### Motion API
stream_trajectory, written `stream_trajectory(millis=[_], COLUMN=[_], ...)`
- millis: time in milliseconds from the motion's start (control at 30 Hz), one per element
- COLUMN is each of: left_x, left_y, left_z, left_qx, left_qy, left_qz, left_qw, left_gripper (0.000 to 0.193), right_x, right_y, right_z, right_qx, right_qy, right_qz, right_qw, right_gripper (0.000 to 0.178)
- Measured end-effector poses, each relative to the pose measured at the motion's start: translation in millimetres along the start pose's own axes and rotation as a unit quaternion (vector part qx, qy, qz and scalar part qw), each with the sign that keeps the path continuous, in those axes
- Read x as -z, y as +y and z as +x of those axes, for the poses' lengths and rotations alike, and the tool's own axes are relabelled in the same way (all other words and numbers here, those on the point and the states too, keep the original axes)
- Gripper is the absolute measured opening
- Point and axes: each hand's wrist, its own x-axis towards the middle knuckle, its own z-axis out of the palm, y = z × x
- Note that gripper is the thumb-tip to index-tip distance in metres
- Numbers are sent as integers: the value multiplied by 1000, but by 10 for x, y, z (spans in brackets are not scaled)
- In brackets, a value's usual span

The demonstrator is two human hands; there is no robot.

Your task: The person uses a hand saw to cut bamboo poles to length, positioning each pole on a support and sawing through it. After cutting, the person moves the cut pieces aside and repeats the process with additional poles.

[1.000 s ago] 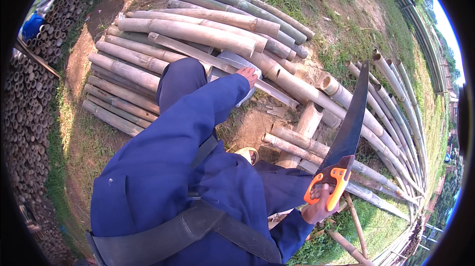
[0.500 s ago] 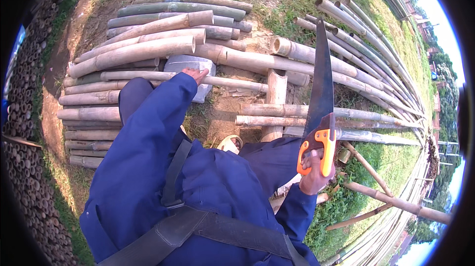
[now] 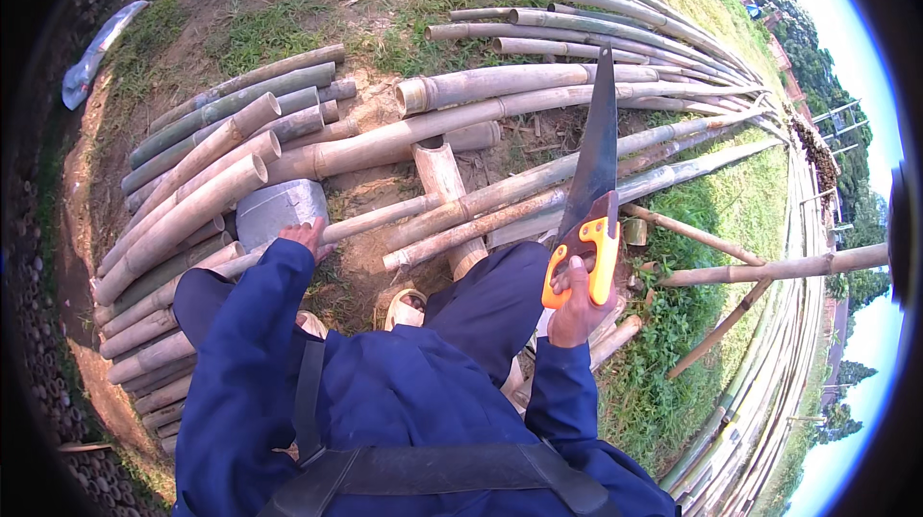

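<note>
My right hand (image 3: 575, 307) is closed around the orange handle of a handsaw (image 3: 594, 161), whose dark blade points up and away, over the bamboo poles. On the left, my left hand (image 3: 308, 236) is wrapped round a thin bamboo pole (image 3: 380, 219). That pole's far end lies at a short, thick bamboo post (image 3: 437, 171), and the rest runs back past my left knee. Right beside my left hand sits a grey block (image 3: 281, 209). The blade touches none of the wood that I can make out; it overlaps the poles behind it.
Cut bamboo lengths (image 3: 178, 243) are piled at the left. Long bamboo poles (image 3: 615, 8) stretch off to the far right, and two more (image 3: 481, 214) lie across near the post. A propped pole frame (image 3: 769, 270) stands at the right. My sandalled foot (image 3: 406, 308) is below the post.
The view has turned, so the piles and poles sit further left and are tilted. My left hand still grips the thin pole, and the saw stays raised in my right hand.
</note>
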Motion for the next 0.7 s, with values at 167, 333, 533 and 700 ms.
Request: stream_trajectory(millis=[167,333,533,700], left_x=[27,11,629,806], left_y=[108,101,516,594], left_z=[88,359,1661,2766], left_qx=[20,-21,-8,37], left_qy=[-35,89,180,263], left_qz=[-47,-166,-327,-407], left_qw=[998,982,928,874], left_gripper=[58,46,54,109], right_x=[80,239,486,576], right_y=[95,199,245,163], right_z=[122,198,261,254], right_qx=[6,-10,-31,-24], right_qy=[85,129,150,167], right_qz=[26,49,31,19], right_qw=[996,990,988,986], right_gripper=[7,10,12,13])
